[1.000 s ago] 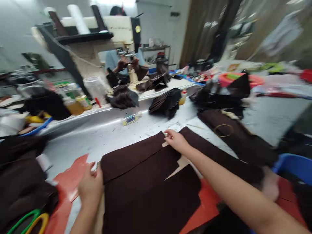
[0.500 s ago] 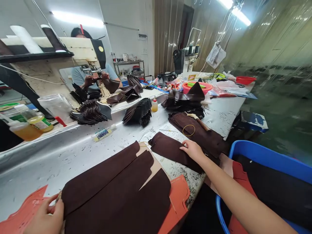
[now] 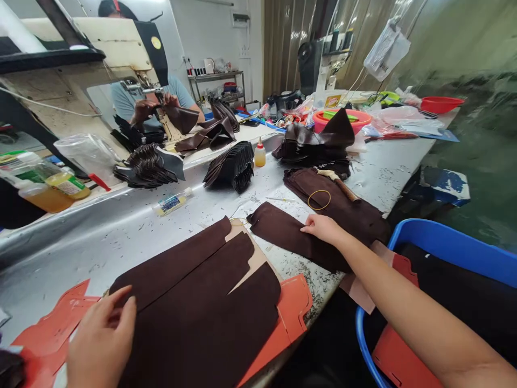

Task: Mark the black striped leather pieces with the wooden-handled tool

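Observation:
In the head view my left hand (image 3: 103, 337) is at the lower left, thumb and fingers apart, over the left edge of a large dark brown leather panel (image 3: 194, 302). This panel lies flat over orange-red pieces (image 3: 297, 302) and a beige layer. My right hand (image 3: 325, 229) has thumb and fingertips closed on the upper edge of a narrower dark brown leather piece (image 3: 278, 229). Behind that piece lies a stack of brown leather pieces (image 3: 302, 186), with a yellow rubber band (image 3: 319, 200) and a wooden-handled tool (image 3: 343, 187) on it.
A blue bin (image 3: 407, 229) with dark and red pieces stands at the right below the table edge. Folded leather bundles (image 3: 230, 167) and a small glue bottle (image 3: 259, 153) are farther back. Across the table a person works at a sewing machine (image 3: 121, 48).
My left hand has moved right and up over the panel's left edge, its fingers spreading. My right hand stays on the narrower piece. The camera view has tilted down slightly.

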Demonstrator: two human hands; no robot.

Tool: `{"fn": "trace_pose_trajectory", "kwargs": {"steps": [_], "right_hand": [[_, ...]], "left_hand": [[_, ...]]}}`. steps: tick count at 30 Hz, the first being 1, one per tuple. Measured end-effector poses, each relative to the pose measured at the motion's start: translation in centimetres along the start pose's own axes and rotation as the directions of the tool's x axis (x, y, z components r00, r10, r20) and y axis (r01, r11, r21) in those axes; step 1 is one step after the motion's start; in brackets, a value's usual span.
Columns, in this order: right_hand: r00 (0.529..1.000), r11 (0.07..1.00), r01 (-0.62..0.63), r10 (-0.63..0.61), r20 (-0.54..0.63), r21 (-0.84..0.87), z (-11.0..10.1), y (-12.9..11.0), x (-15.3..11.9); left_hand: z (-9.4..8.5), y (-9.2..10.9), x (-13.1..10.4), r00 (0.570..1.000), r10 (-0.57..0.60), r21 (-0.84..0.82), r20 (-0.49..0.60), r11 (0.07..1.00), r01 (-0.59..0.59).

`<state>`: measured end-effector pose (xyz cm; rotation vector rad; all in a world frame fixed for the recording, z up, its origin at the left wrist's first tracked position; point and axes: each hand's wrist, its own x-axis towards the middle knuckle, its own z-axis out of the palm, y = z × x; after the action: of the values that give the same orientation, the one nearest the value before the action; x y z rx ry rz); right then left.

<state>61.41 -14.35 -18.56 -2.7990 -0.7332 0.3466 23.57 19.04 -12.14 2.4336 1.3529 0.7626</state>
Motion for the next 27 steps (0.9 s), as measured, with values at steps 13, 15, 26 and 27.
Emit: {"fn": "trace_pose_trajectory", "kwargs": {"steps": [13,15,26,27], "right_hand": [[0.950,0.987,0.158,-0.154,-0.273,-0.005,-1.2,-1.8,-3.1],[0.944,0.977,0.213,-0.199,-0.262,0.025,-2.7,-4.0,-4.7],[0.508,0.496,0.706,-0.852,0.127,0.505,-10.8,-19.4,-17.6],[0.514,0.512,0.666,-0.842,0.163,0.543,-10.7,-19.3,-17.5]], "left_hand": [[-1.6,5.0,-3.8,0.965,0.244,-0.222,0.094,0.950,-0.218],[-2.6,6.1,-4.6,0.959,0.247,-0.316,0.136,0.929,-0.195],[-7.2,13.2,-7.5,0.331,0.554,-0.635,0.764,0.737,0.233],[-7.4,12.0,-7.5,0.257,0.506,-0.565,0.823,0.772,0.292]]}}
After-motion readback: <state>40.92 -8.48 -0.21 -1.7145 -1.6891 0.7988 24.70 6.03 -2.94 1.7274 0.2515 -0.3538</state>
